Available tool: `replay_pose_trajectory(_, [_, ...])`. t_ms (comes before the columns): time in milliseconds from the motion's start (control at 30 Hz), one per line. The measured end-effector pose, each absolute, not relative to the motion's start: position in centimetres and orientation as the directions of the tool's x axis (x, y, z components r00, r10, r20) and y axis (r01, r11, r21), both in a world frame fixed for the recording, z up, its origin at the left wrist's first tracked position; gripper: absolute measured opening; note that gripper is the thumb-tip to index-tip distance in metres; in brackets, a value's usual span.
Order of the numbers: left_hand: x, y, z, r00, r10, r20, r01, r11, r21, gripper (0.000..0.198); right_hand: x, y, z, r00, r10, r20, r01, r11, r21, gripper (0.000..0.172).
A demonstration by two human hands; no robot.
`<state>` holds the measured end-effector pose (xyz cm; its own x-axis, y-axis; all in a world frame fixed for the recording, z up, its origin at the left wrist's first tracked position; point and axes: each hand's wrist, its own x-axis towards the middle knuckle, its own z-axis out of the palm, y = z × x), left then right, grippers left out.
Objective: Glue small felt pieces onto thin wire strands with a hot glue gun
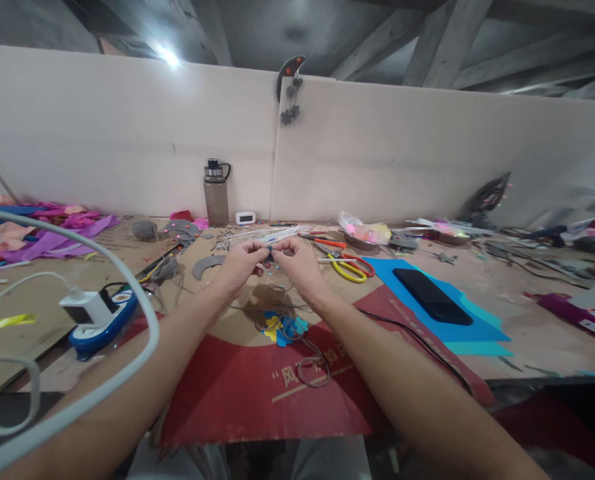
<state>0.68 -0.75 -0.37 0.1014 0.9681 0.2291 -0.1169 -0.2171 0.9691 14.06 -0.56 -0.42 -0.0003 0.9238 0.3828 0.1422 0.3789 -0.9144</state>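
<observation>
My left hand (pixel 242 265) and my right hand (pixel 297 263) meet over the middle of the table, thumbs and fingertips pinched together. Between them is a small dark blue piece (pixel 270 252), mostly covered by the fingers, so its shape cannot be made out. Below the hands, a yellow flower cutout (pixel 271 329) and blue flower cutouts (pixel 288 331) lie on the cardboard (pixel 257 393), tangled with loose grey cord (pixel 313 381). A grey crescent (pixel 207 267) rests just left of my left hand. Scissors (pixel 352 269) with yellow and red handles lie right of my right hand.
A black phone (pixel 431 296) lies on blue sheets (pixel 482 328) at right. A power strip (pixel 102 327) with a white charger stands at left, and a white cable (pixel 150 320) arches across the near left. Behind are a bottle (pixel 216 197) and a bagged bowl (pixel 362 233).
</observation>
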Motion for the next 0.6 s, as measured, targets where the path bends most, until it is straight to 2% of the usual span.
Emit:
replay_pose_trajectory(133, [0.5,-1.0,0.5,0.224,0.970,0.097,-0.275,-0.033,0.961,0.032,14.4,-0.5,-0.2,0.025,0.948,0.319,0.018,0.318,-0.948,0.010])
replay_pose_trajectory(233, [0.3,-0.9,0.4,0.212,0.977,-0.014,-0.293,0.077,0.953,0.038,14.9,-0.5,0.1,0.006,0.981,0.194,-0.089,0.194,-0.977,0.011])
replay_pose_trajectory(400, [-0.3,-0.1,-0.5,0.021,1.000,0.004,-0.192,0.001,0.981,0.009,15.5,-0.3,0.6,-0.058,0.997,0.059,-0.185,0.047,-0.982,0.023])
replay_pose_trajectory(500, [-0.6,0.2,-0.4,0.018,0.999,-0.033,-0.195,0.036,0.980,0.014,15.6,-0.1,0.6,-0.073,0.997,0.024,-0.204,0.009,-0.979,0.027])
replay_pose_trajectory(600, [-0.7,0.1,-0.2,0.036,0.997,-0.063,-0.181,0.068,0.981,0.029,15.7,0.0,0.5,-0.082,0.996,0.026,-0.202,0.009,-0.979,0.026])
